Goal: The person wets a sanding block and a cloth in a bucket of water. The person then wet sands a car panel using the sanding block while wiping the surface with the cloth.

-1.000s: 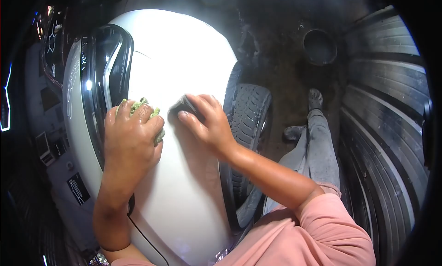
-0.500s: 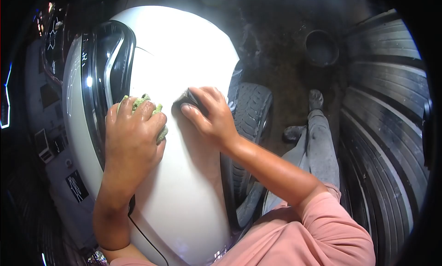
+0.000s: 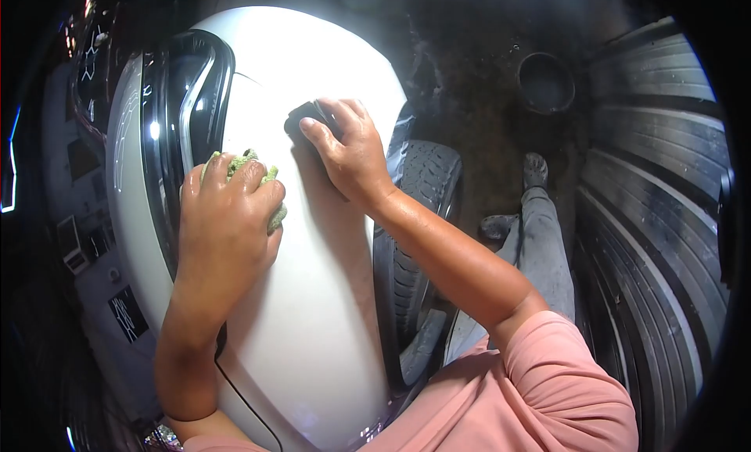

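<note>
The white painted corner panel (image 3: 301, 335) of a car lies under both hands. My left hand (image 3: 227, 225) is closed around a crumpled light-green cloth (image 3: 276, 217), close beside the dark-framed car lamp (image 3: 205, 80). Parts of the cloth stick out past my fingers. Further up the panel, my right hand (image 3: 350, 151) grips a small dark grey pad (image 3: 327, 117) with thumb and fingers. The pad seems to rest on the paint, though deep shadow blurs its outline and underside.
Right of the panel is the car's tyre (image 3: 429, 174), with a round bucket (image 3: 546, 82) on the dark floor beyond. A ribbed metal wall (image 3: 657, 143) runs down the right side. My legs (image 3: 540, 225) stand between wheel and wall.
My right hand has moved up the panel, away from my body, with the dark grey pad. My left hand stays in nearly the same place, holding the cloth.
</note>
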A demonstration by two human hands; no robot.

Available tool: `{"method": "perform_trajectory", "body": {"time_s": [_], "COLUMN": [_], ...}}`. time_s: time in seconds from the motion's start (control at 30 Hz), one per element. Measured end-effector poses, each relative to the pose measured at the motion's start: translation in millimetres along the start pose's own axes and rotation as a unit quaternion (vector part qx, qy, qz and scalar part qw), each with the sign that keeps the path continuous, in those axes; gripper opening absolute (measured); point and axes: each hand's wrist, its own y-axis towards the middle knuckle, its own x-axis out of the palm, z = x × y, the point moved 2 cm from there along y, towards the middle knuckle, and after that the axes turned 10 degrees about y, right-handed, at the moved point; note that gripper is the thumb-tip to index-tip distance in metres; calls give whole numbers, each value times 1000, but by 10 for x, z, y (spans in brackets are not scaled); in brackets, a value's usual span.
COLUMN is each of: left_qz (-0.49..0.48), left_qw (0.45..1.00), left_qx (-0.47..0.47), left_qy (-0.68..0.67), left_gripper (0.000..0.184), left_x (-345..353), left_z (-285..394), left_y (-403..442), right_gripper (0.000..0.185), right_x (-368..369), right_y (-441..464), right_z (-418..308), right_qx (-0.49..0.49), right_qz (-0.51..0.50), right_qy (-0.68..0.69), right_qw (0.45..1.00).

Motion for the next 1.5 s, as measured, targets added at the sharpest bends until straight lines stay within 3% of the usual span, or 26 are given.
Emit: {"method": "perform_trajectory", "body": {"time_s": [0.17, 0.3, 0.33, 0.43, 0.63, 0.8, 0.9, 1.0, 1.17, 1.4, 1.5], "left_qz": [1, 0, -3, 13, 4, -6, -2, 1, 33, 25, 37], "left_qw": [1000, 1000, 1000, 1000, 1000, 1000, 1000, 1000, 999, 1000, 999], "left_qx": [-2, -3, -5, -2, -2, 1, 12, 14, 20, 9, 11], "left_qy": [2, -3, -3, 13, 5, -1, -6, 2, 2, 6, 6], "left_gripper": [32, 31, 31, 29, 29, 29, 28, 27, 27, 24, 23], "left_x": [-1, -2, 9, -8, 7, -31, -24, -39, 42, 32, 65], "left_z": [-4, 6, 9, 4, 6, 9, 20, 16, 2, 6, -5], "left_y": [3, 13, 15, 17, 6, 4, -33, -50, -57, -69, -44], "right_gripper": [48, 41, 44, 45, 47, 50, 49, 46, 46, 44, 45], "right_x": [-220, -111, -82, -7, -20, -158, -162, -75, -169, -73, -147], "right_y": [-968, -498, -240, -36, -124, -1062, -819, -205, -1016, -292, -945], "right_z": [-139, 5, -9, 25, -7, -85, -59, 22, -189, -6, -183], "right_qx": [-9, -42, -4, -11, 5, -3, -10, 64, 51, 88, 64], "right_qz": [-32, -20, -23, -6, -9, -3, -16, 21, -8, 48, -3], "right_qy": [-31, -25, -30, -38, -41, -43, -48, 15, -22, 29, -9], "right_qw": [999, 999, 999, 999, 999, 999, 999, 998, 998, 995, 998]}}
